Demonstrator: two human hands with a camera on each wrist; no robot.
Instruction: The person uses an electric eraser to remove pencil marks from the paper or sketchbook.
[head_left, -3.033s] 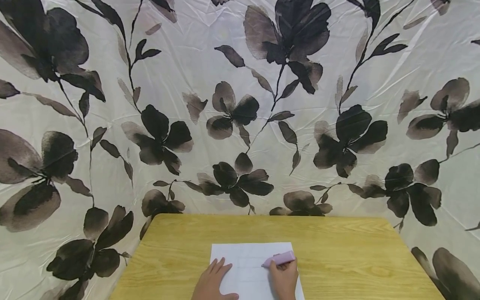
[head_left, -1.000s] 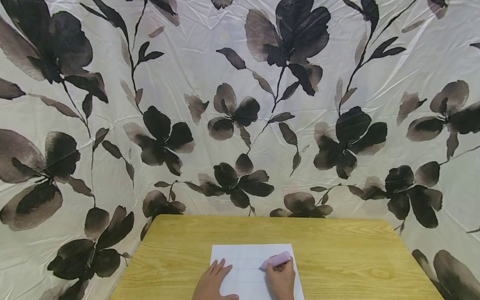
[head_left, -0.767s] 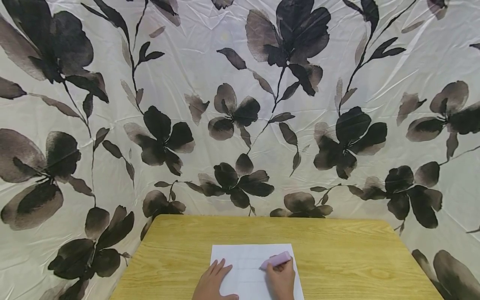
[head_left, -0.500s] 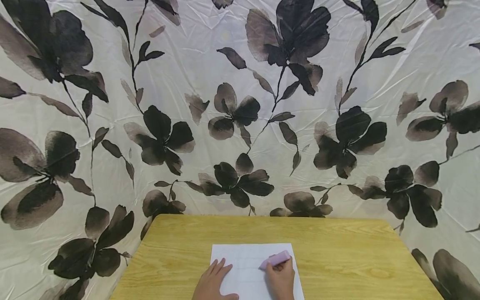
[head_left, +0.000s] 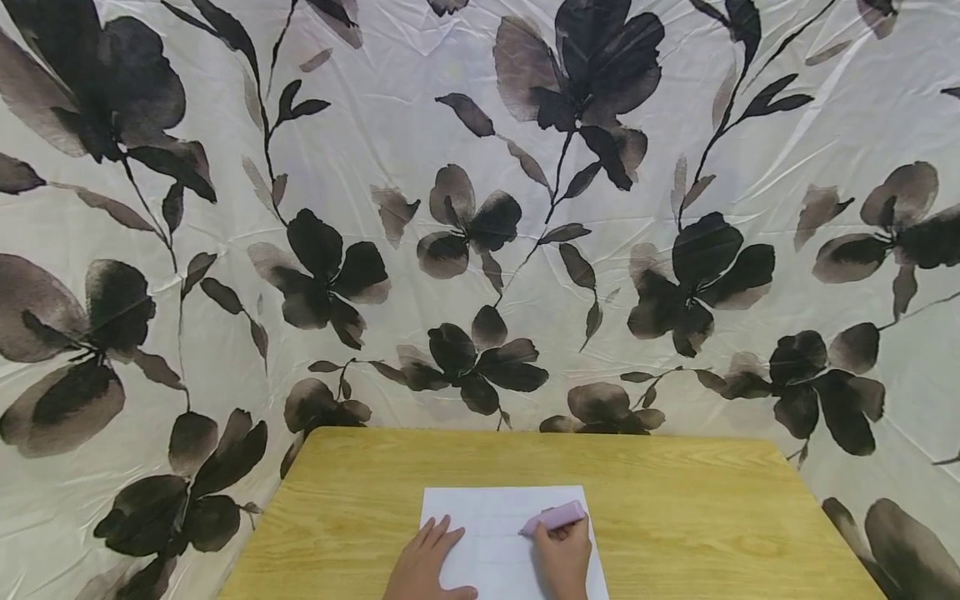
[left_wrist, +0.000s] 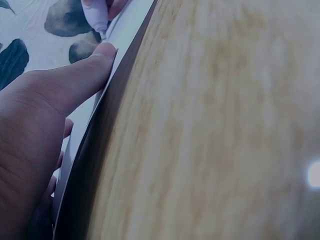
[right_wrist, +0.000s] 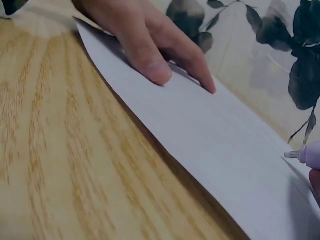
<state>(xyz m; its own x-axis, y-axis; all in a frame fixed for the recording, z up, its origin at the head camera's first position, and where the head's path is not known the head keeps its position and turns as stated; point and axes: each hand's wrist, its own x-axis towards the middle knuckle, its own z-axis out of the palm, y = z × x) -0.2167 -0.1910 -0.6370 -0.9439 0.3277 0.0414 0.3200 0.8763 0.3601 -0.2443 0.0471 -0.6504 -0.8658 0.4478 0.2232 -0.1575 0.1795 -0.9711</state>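
Note:
A white sheet of paper (head_left: 495, 500) with faint horizontal lines lies on the wooden table. My left hand (head_left: 426, 562) rests flat on its left side, fingers spread; the right wrist view shows that hand's thumb and a finger (right_wrist: 192, 55) touching the sheet. On the right side, my right hand (head_left: 564, 557) pinches a thick lavender marker (head_left: 557, 517), tilted, its narrow tip right at one of the faint lines. In the right wrist view only the front of the marker (right_wrist: 311, 155) shows, with its pale tip close over the paper. The left wrist view has the left thumb (left_wrist: 85, 75) near the paper's edge.
The yellow wood-grain table (head_left: 675, 500) extends around the sheet on both sides and behind it. Beyond its far edge hangs a white cloth (head_left: 375, 125) with dark printed flowers. The paper's near edge (right_wrist: 170, 152) lifts slightly from the wood.
Over three seconds my right hand and the marker have shifted slightly left on the paper, with a tiny move back right in the last half second. The left hand stays in place.

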